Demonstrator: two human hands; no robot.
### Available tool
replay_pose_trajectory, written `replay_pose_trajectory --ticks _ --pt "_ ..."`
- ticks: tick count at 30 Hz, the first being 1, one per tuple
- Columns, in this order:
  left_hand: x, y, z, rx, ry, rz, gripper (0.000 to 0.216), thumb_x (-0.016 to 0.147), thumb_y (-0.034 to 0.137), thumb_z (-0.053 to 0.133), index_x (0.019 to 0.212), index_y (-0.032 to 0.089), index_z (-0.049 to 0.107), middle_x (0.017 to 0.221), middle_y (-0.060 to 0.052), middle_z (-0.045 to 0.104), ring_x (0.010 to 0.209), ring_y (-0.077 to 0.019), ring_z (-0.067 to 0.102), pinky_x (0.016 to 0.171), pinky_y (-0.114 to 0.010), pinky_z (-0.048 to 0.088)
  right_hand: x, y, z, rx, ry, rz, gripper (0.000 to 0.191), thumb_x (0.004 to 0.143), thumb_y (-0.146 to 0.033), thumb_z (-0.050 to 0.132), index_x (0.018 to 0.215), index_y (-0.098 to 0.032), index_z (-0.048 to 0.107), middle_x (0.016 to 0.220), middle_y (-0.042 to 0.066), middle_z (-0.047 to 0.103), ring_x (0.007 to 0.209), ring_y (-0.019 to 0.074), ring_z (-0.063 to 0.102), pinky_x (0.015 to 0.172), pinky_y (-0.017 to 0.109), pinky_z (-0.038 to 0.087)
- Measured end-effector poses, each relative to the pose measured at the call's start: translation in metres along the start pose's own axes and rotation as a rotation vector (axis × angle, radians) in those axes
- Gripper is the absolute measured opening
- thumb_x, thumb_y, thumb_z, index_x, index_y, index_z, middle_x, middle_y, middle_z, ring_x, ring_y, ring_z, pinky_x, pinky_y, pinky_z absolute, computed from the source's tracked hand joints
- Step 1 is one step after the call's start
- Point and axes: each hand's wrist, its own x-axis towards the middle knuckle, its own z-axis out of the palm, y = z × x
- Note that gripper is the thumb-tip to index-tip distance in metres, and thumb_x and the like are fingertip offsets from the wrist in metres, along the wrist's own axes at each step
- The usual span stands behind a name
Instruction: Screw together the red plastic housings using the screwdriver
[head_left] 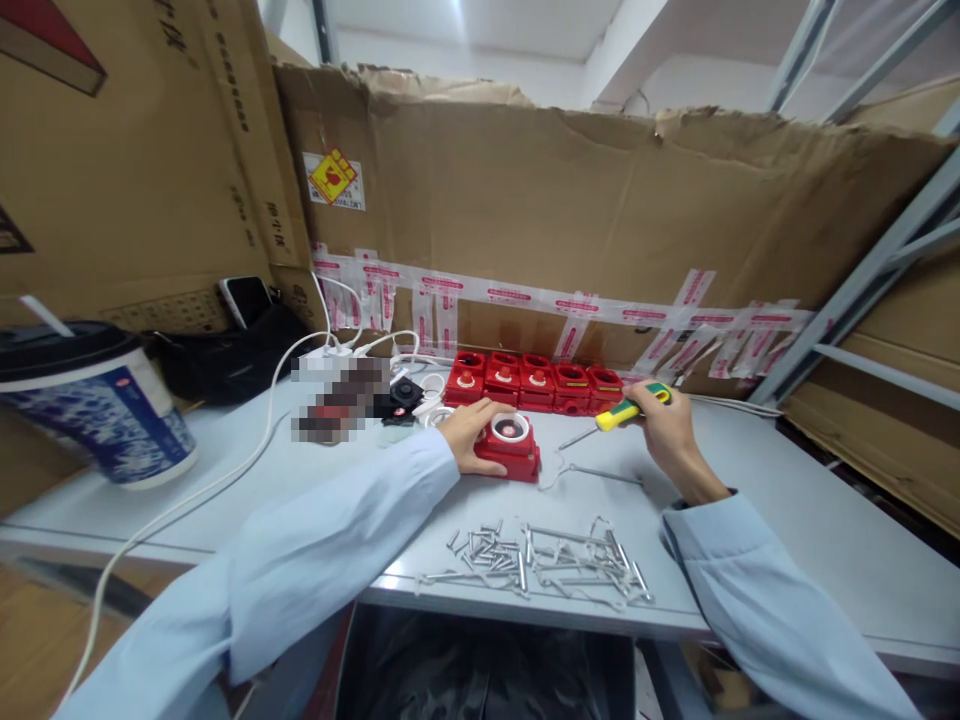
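My left hand (469,432) grips the left side of a red box (511,448) with a white round insert, which rests on the grey table (787,520). My right hand (670,428) is closed round the yellow-green handle of a screwdriver (624,411). Its metal tip points down-left toward the table, just right of the red box. A thin bent wire (600,473) lies between my hands.
A row of several red boxes (538,382) lines the cardboard wall behind. Several screws and metal clips (536,560) lie near the front edge. A large paper cup (90,400), a black bag with a phone, white cables and black parts sit at left. Metal shelving stands right.
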Motion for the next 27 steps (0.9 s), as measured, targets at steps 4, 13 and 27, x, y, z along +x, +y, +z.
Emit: replay_pose_trajectory --ticks 4,13,27 --pt "0.000 -0.008 -0.011 -0.153 0.108 -0.033 0.071 0.051 0.035 0.076 0.108 0.017 0.039 0.101 -0.006 0.055 0.088 -0.0228 0.057 0.080 -0.036 0.047 -0.003 0.003 0.004 0.052 -0.005 0.055 0.015 0.052 -0.021 0.069 0.053 -0.016 0.055 0.045 -0.005 0.051 0.042 0.0089 0.050 0.034 0.020 0.044" --pt "-0.003 0.003 -0.015 -0.298 0.133 -0.018 0.069 0.049 0.031 0.075 0.099 0.021 0.028 0.085 0.001 0.053 0.074 -0.0168 0.057 0.071 -0.032 0.046 -0.008 0.004 0.008 0.154 0.044 0.049 0.018 0.052 -0.023 0.070 0.054 -0.016 0.054 0.049 -0.006 0.050 0.046 0.0079 0.050 0.035 0.019 0.045" --pt "-0.008 0.008 -0.021 -0.170 0.113 0.045 0.076 0.055 0.031 0.072 0.122 0.018 0.037 0.116 -0.008 0.052 0.102 -0.0253 0.055 0.089 -0.035 0.043 -0.015 0.007 0.015 0.178 0.013 0.075 0.018 0.054 -0.022 0.071 0.056 -0.015 0.054 0.049 -0.006 0.050 0.045 0.0072 0.049 0.037 0.019 0.046"
